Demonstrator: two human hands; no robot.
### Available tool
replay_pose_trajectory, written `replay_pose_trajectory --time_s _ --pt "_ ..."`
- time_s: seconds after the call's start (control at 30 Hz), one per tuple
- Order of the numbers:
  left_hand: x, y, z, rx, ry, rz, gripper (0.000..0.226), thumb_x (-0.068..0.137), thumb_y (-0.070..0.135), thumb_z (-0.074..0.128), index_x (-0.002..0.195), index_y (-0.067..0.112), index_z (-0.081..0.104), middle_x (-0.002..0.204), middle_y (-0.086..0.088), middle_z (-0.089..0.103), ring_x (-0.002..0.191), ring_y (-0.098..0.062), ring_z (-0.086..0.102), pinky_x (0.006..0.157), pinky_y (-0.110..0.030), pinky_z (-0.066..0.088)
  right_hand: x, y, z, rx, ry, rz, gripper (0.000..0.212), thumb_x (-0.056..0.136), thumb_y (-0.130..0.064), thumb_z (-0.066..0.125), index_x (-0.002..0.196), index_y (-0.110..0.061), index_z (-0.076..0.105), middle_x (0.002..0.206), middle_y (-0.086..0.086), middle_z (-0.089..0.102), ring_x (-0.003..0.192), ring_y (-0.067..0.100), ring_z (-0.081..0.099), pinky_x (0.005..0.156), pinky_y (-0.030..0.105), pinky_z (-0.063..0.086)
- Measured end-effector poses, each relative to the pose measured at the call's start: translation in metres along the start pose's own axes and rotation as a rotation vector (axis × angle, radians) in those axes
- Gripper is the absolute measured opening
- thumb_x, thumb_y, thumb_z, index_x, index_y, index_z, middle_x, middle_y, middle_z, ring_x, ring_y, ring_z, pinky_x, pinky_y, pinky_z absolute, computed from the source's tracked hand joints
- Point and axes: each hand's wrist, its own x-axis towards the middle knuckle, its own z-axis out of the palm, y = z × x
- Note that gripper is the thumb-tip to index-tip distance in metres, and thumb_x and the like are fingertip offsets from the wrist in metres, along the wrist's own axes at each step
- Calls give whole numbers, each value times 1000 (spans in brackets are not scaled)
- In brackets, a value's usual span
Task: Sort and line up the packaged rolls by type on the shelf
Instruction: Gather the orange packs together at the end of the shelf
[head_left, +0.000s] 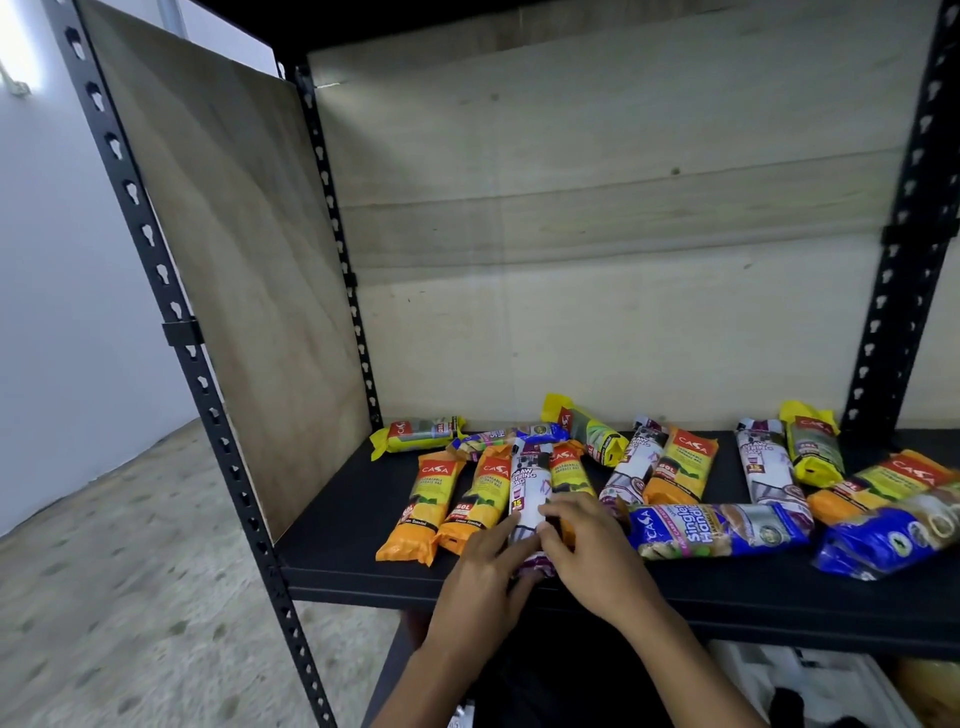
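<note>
Two orange rolls (423, 506) lay side by side on the left part of the black shelf (332, 525). Just right of them the left hand (485, 569) reached in over the near edge, forearm slanting up and right, its grip cupped round the left side of the white drawstring roll (527, 486). That roll lay lengthwise, with its near end at the shelf's front edge. The right hand (589, 545) came in from the right with a bent wrist, its grip curled over the roll's top. A blue roll (722, 530) lay crosswise further right.
</note>
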Motion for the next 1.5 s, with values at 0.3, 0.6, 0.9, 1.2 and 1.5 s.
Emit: replay_pose_trajectory --time_s 0.3,0.6,0.9,1.2,1.5 --pt "0 -33 -43 1 -41 22 80 88 50 67 155 35 26 164 13 15 152 -9 -4 119 -30 10 12 -38 0 33 17 -109 37 99 -44 55 132 -29 57 137 -13 46 125 7 47 87 19 37" --pt "-1 -94 -84 14 -339 -379 95 76 68 68 154 43 20 164 13 1 151 -18 7 120 -48 23 35 -70 33 -214 -309 -160 79 91 -55 61 156 -31 24 164 -6 13 149 18 19 110 41 38" --pt "-2 -105 -79 -34 -338 -359 71 89 48 67 151 38 34 165 9 8 149 -18 18 116 -32 29 42 -71 56 -484 -362 -87 80 94 -49 60 157 -20 22 165 13 15 149 35 23 115 45 31" --pt "-7 -116 -76 -42 -167 -234 44 91 25 70 134 26 62 156 0 38 141 -20 40 112 -29 37 39 -74 61 -537 -240 -152 60 97 -41 56 149 -16 41 150 10 44 132 30 46 109 40 38" --pt "-36 -133 -98 -13 2 -294 38 91 16 69 129 21 66 152 0 45 131 -19 52 102 -29 48 31 -104 86 -273 -191 -241 62 99 -36 55 154 -18 34 162 6 27 149 22 23 112 38 37"
